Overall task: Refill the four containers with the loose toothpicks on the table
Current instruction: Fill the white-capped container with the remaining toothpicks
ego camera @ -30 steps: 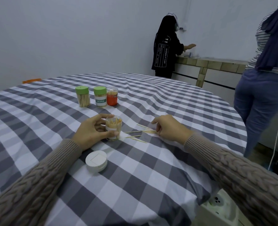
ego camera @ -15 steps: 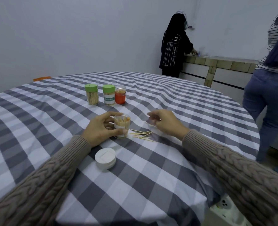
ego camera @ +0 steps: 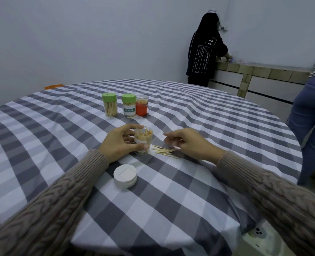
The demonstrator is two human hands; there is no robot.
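Note:
My left hand (ego camera: 118, 143) grips an open clear container (ego camera: 146, 136) that stands upright on the cloth, partly filled with toothpicks. Just right of it lies a small pile of loose toothpicks (ego camera: 164, 151). My right hand (ego camera: 188, 143) hovers over that pile with loosely curved fingers, its thumb tip near the sticks; I see nothing held in it. The container's white lid (ego camera: 125, 175) lies flat nearer to me. Farther back stand two green-lidded containers (ego camera: 109, 104) (ego camera: 128, 105) and an orange-filled clear one (ego camera: 142, 108), all closed.
The round table wears a grey and white checked cloth (ego camera: 217, 126). A person in black (ego camera: 202, 50) stands at a tiled counter (ego camera: 260, 71) far right. Another person (ego camera: 311, 117) stands close to the table's right edge. A white power strip (ego camera: 260, 235) lies below the table edge.
My right hand lifted off the loose toothpicks, moved toward the container and now hovers over the pile. My left hand kept its hold on the container. The view shifted left.

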